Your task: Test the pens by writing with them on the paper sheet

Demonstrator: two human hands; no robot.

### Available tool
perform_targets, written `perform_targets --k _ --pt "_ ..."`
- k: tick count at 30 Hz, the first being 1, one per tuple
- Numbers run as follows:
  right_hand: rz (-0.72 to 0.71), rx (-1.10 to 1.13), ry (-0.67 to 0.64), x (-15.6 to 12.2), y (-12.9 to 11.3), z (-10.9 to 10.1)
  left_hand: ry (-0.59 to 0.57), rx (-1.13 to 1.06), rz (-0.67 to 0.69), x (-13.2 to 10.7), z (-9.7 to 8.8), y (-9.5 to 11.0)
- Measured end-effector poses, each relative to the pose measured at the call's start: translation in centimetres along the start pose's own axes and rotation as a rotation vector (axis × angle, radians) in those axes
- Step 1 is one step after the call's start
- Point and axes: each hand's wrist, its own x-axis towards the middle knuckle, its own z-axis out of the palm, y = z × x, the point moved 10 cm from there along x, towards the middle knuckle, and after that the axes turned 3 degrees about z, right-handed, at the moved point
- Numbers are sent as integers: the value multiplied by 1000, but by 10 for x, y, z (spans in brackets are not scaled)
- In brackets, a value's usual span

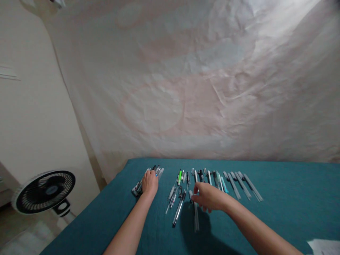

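On the left side of the table, my left hand (150,181) is closed over a bunch of pens (137,189), its fingers hidden behind the knuckles. My right hand (208,196) is curled at the upper end of a clear pen (196,217), thumb and forefinger bent in around it. Just left of that lies a clear pen with dark ends (179,209). A small cluster of short pens (172,199) sits between my hands. Behind it, a bright green pen (180,177) stands out in a row.
Several white, black and teal pens (216,180) continue the row behind my right hand, with clear ones (243,186) farther right. A teal cloth (292,198) covers the table. White paper (325,247) lies at the front right corner. A fan (45,193) stands left; a pale sheet (199,88) hangs behind.
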Motion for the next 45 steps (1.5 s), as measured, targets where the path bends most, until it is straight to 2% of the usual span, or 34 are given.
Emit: perform_targets --k 3,9,12,14,17,19,21,22,24,25,28,34,39,45 --pt "-24 32 51 -3 -8 -18 -19 11 -28 2 0 -2" --pt "-22 62 42 -11 -11 -35 -91 -27 -106 6 -2 -6" --pt "-19 59 76 -20 -6 -46 -122 -107 -124 9 -12 -5" --pt "-13 70 97 -26 0 -52 -125 -195 -107 9 -25 3" --pt "-43 144 138 -33 7 -55 -147 -388 -29 -4 -43 40" --pt "-93 270 159 -39 8 -52 -200 -543 46 -27 -51 79" --pt "-142 470 182 -44 9 -47 -271 -684 111 -60 -56 122" --pt "-158 584 199 -48 11 -45 -326 -781 135 -79 -56 143" --pt "-167 796 238 -54 19 -41 -585 -1231 85 -120 -44 185" --pt "-162 876 258 -58 25 -39 -665 -1368 53 -137 -40 200" --pt "-144 974 325 -65 45 -36 -751 -1535 -33 -166 -27 224" --pt "-97 958 421 -69 75 -32 -766 -1649 -139 -181 2 236" --pt "-114 961 424 -69 72 -31 -719 -1628 -110 -185 6 231" --pt "-159 1021 388 -66 73 -28 -759 -1657 -110 -186 5 231"
